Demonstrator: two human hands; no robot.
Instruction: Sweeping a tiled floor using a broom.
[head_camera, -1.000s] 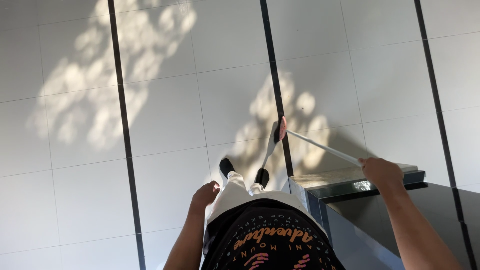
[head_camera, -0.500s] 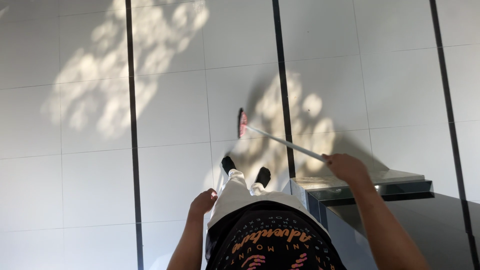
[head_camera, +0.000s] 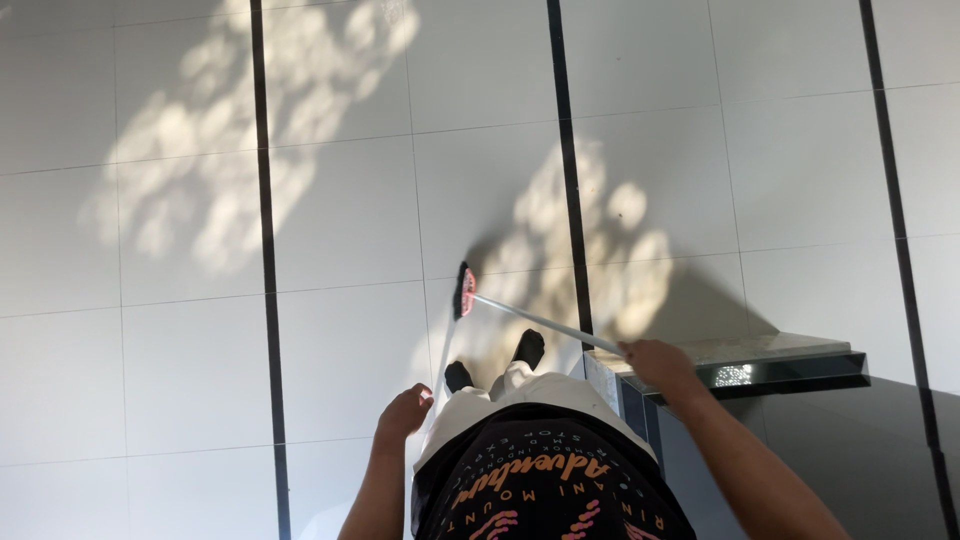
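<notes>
Looking down, I am seeing my right hand (head_camera: 662, 362) closing around the near end of a broom (head_camera: 520, 318), whose pale handle is slanting away to the left and forward, so that its pinkish head is sitting on the white tiled floor (head_camera: 340, 350) just ahead of my two black shoes (head_camera: 528, 348). My left hand (head_camera: 405, 413) is hanging beside my hip, fingers loosely curled and holding nothing, well apart from the broom. A dark glossy tabletop (head_camera: 800, 360) is lying just beside my right hand.
</notes>
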